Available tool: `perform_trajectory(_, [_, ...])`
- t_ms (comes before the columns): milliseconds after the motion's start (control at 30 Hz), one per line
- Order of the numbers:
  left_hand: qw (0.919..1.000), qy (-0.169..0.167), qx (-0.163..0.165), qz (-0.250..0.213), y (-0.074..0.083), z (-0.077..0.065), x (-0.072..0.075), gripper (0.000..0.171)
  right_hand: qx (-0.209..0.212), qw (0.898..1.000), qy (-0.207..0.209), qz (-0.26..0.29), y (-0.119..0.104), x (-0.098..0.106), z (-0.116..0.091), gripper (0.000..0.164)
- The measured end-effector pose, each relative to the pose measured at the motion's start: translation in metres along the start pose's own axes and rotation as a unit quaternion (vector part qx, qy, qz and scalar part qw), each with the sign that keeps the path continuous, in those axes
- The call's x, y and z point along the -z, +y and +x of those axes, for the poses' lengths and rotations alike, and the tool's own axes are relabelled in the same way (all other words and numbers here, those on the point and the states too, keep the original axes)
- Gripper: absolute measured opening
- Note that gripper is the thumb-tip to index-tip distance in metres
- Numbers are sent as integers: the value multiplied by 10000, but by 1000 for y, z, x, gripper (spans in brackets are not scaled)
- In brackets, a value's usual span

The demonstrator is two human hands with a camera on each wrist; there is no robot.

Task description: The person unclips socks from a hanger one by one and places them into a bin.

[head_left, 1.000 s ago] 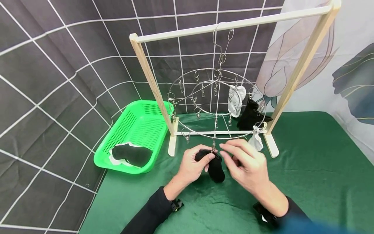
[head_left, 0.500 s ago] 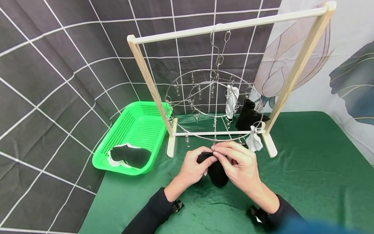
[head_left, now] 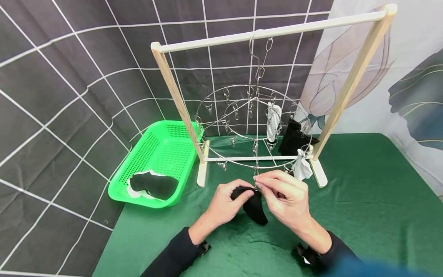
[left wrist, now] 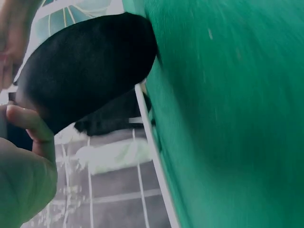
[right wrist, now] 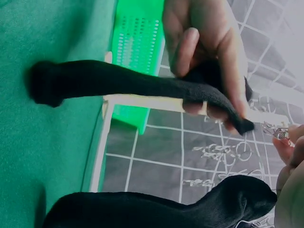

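Note:
A black sock (head_left: pixel 254 209) droops from my left hand (head_left: pixel 221 206), whose thumb and fingers pinch its opening below the hanger's front rim. My right hand (head_left: pixel 288 194) pinches a small metal clip (right wrist: pixel 276 130) just above the sock's upper edge; in the right wrist view that clip stands a little apart from the sock's end. The sock fills much of the left wrist view, toe toward the green cloth. The clip belongs to a round wire hanger (head_left: pixel 257 73). Another black sock (right wrist: pixel 156 209) shows along the bottom of the right wrist view.
The hanger hangs by its hook from a wooden stand (head_left: pixel 270 32). White socks (head_left: pixel 274 122) and black ones (head_left: pixel 292 140) are clipped along its right side, beside several bare clips. To the left, a green basket (head_left: pixel 162 154) holds a black-and-white pile of fabric.
My right hand has moved left to the clip, its fingers closing on it. My left hand and the sock sit slightly lower, and the sock's toe has swung right.

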State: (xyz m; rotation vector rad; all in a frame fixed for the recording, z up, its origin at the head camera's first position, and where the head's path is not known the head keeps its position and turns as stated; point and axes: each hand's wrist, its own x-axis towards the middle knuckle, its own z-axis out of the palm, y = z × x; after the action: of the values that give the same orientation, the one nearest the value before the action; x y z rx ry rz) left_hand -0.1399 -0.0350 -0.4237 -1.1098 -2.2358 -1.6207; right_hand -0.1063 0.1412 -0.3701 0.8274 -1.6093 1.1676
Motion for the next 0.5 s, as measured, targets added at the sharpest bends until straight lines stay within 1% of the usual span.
perform_trajectory(33, [9998, 112, 72, 170, -5, -1, 4, 10, 17, 10000, -4, 14, 1, 0, -1, 27])
perform_trajectory(133, [9952, 490, 522, 671, -23, -4, 25, 12, 83, 9999, -41, 38, 4, -1, -3, 27])
perform_trajectory(200, [9884, 814, 907, 912, -30, -6, 45, 20, 133, 9999, -54, 83, 5, -2, -3, 26])
perform_trajectory(233, [9830, 1012, 1138, 1028, -31, -7, 56, 23, 157, 9998, -69, 111, 5, -2, -3, 26])
perform_trajectory(300, [9693, 1385, 1619, 1223, -32, -10, 81, 30, 193, 9996, -80, 163, 4, -3, -3, 25])
perform_trajectory(333, [9611, 1566, 1884, 1275, -31, -11, 94, 34, 216, 9996, -72, 176, 4, -4, -2, 25])
perform_trajectory(367, [9511, 1753, 2160, 1342, -31, -13, 107, 38, 244, 9995, -60, 189, 3, -4, -2, 25])
perform_trajectory(400, [9422, 1953, 2437, 1217, -31, -15, 120, 40, 271, 9994, -52, 192, 3, -5, -1, 24])
perform_trajectory(433, [9338, 2128, 2699, 993, -32, -17, 133, 42, 299, 9993, -46, 207, 3, -5, -1, 24])
perform_trajectory(467, [9258, 2298, 2916, 711, -33, -20, 146, 44, 327, 9992, -41, 234, 2, -5, -1, 23])
perform_trajectory(500, [9157, 2516, 3106, 410, -34, -23, 158, 44, 355, 9990, -36, 252, 2, -6, 0, 23])
